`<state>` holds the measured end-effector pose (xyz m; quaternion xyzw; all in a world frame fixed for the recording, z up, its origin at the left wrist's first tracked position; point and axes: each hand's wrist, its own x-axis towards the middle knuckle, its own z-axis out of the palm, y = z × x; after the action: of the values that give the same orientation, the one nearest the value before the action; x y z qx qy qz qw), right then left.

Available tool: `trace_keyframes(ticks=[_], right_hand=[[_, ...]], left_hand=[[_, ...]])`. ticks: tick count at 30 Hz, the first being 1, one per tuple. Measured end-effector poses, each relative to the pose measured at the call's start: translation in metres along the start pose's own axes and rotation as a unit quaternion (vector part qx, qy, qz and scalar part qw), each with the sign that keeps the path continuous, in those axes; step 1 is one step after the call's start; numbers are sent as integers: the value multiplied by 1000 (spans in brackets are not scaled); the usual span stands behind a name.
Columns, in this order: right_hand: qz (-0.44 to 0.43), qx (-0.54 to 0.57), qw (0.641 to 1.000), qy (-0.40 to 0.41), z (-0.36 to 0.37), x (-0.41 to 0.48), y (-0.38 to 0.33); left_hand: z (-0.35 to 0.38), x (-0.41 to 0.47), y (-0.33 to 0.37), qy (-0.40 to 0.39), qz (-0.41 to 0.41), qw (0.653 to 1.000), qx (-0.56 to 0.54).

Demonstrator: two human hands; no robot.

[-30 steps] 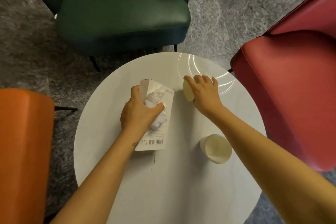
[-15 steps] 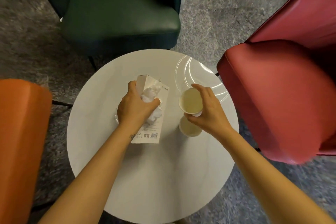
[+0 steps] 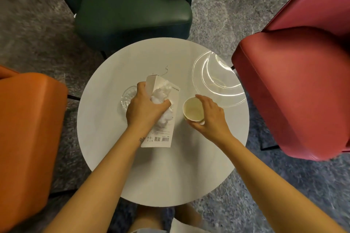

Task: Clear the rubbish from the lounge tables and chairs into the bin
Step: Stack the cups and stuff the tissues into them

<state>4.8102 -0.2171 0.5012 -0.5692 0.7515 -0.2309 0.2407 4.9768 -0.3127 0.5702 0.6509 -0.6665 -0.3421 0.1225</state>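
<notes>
My left grip (image 3: pixel 145 108) clamps a crumpled white tissue (image 3: pixel 162 98) against a flat white cardboard box (image 3: pixel 162 132) over the round white table (image 3: pixel 170 176); my right grip (image 3: pixel 212 117) curls round a cream paper cup (image 3: pixel 192 111) just beside it. I'd squeeze the cup lightly, keeping it upright.

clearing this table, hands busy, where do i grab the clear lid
Pinch the rim of the clear lid on the side toward the red chair, coming from the right. It lies flat, with no wall to wrap; that rim sits nearest the table edge, where a thumb might slip under.
</notes>
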Motion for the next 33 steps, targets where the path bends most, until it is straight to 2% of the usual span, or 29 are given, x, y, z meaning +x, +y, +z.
trace_keyframes(ticks=[4, 8, 13, 19, 25, 33], right_hand=[[4, -40, 999, -6, 11, -4, 10], [-20, -140, 989, -30, 13, -3, 17], [-25, -176, 983, -46, 7, -3, 13], [-64, -49, 996, 23, -14, -13, -36], [-102, 175, 979, -8, 5, -23, -107], [-50, 237, 968, 70, 43, -24, -128]], left_hand=[[5, -8, -8, -8, -9, 1000, 9], [8, -10, -13, -18, -17, 1000, 17], [7, -12, -17, -34, -17, 999, 4], [-7, -17, -17, -34, 1, 999, -10], [-25, -20, -20, -34, 25, 999, -25], [-38, -25, -47, -51, 20, 998, -32]])
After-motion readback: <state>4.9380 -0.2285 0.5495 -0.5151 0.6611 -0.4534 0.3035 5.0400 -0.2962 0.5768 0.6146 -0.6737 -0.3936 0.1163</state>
